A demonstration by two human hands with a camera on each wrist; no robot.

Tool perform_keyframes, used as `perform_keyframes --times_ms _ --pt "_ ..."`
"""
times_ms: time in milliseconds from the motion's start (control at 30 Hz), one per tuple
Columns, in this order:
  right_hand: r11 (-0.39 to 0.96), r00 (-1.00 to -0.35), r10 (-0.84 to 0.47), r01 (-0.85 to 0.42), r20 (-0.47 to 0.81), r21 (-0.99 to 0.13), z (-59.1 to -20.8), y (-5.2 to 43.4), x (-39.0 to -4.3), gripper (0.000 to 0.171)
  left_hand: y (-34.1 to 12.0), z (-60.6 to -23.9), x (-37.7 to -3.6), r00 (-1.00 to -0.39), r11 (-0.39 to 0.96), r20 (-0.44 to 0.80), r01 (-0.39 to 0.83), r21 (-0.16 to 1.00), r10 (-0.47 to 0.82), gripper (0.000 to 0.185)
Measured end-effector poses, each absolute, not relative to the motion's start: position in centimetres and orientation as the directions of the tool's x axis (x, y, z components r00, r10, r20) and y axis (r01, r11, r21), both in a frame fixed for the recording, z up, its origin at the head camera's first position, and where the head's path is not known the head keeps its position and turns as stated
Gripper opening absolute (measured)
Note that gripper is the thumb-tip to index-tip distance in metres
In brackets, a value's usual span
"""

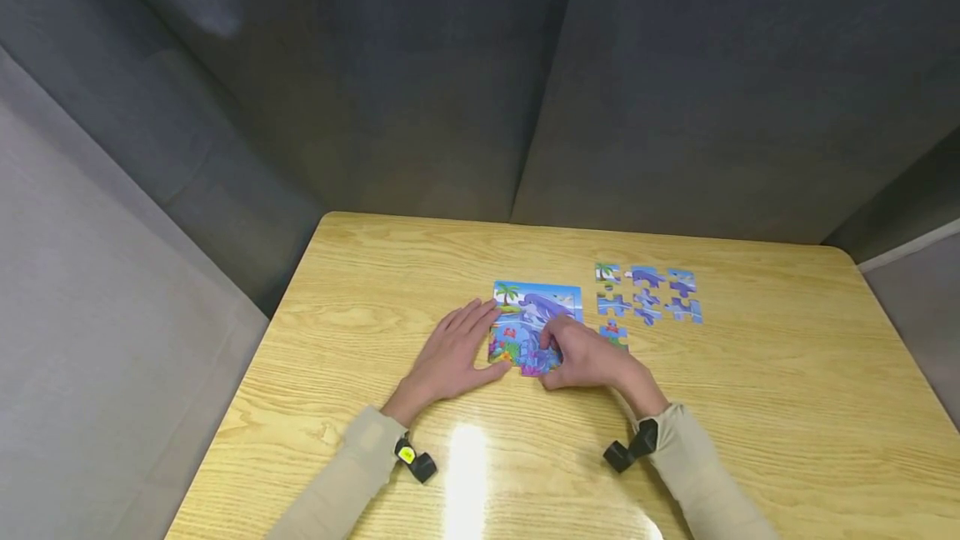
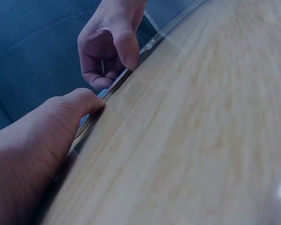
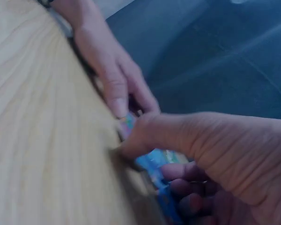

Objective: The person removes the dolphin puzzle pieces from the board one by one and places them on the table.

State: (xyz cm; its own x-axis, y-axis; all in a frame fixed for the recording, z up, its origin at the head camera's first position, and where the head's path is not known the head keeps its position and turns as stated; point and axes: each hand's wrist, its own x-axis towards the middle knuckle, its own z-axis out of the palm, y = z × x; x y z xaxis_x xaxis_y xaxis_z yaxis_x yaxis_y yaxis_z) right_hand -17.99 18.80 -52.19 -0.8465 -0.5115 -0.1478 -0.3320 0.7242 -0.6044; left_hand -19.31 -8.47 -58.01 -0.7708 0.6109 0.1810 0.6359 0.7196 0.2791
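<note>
My left hand [image 1: 450, 357] flat on bench [image 1: 750, 407], fingers straight against puzzle [image 1: 536, 315] left edge, my right hand [image 1: 588, 357] curled, pinching piece [image 1: 534, 367] at puzzle's near edge, loose pieces [image 1: 648, 294] right.

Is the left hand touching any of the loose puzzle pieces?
No, the left hand rests beside the puzzle board; the loose pieces lie apart.

Head view looks down and forward from above over the light wooden table [image 1: 750, 407], at a distance. Both wrist views sit close, at tabletop level, tilted. All three share the colourful sea-themed jigsaw board [image 1: 536, 315], the left hand [image 1: 450, 357] and right hand [image 1: 585, 357].
</note>
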Motion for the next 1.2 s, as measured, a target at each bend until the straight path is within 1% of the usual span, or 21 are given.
perform_keyframes --times_ms 200,400,567,633,767,933,1200 --pt "0.718 -0.853 -0.518 -0.39 -0.068 -0.577 -52.6 19.1 -17.4 0.043 -8.5 -58.0 -19.2 -0.772 0.717 0.182 0.634 0.291 0.609 0.091" --pt "0.674 -0.855 -0.518 -0.429 0.029 -0.602 -53.0 20.2 -16.6 0.044 -8.4 -57.9 -19.1 -0.773 0.711 0.185 0.632 0.308 0.607 0.091" --pt "0.607 -0.867 -0.494 -0.397 0.064 -0.689 -53.1 21.5 -16.1 0.043 -8.4 -57.9 -19.2 -0.772 0.711 0.185 0.633 0.307 0.607 0.091" --pt "0.589 -0.874 -0.478 -0.39 0.084 -0.708 -53.1 22.1 -16.0 0.044 -8.4 -57.9 -19.2 -0.771 0.712 0.186 0.634 0.301 0.609 0.091" --pt "0.588 -0.89 -0.439 -0.388 0.123 -0.71 -53.1 23.3 -15.8 0.046 -8.4 -57.9 -19.2 -0.773 0.718 0.18 0.633 0.29 0.609 0.091" --pt "0.604 -0.912 -0.393 -0.349 0.113 -0.716 -53.1 24.8 -15.6 0.047 -8.4 -58.0 -19.2 -0.773 0.72 0.178 0.632 0.286 0.608 0.092" --pt "0.576 -0.919 -0.356 -0.358 0.169 -0.735 -53.3 27.4 -15.5 0.048 -8.3 -58.0 -19.2 -0.772 0.723 0.176 0.634 0.274 0.611 0.092"
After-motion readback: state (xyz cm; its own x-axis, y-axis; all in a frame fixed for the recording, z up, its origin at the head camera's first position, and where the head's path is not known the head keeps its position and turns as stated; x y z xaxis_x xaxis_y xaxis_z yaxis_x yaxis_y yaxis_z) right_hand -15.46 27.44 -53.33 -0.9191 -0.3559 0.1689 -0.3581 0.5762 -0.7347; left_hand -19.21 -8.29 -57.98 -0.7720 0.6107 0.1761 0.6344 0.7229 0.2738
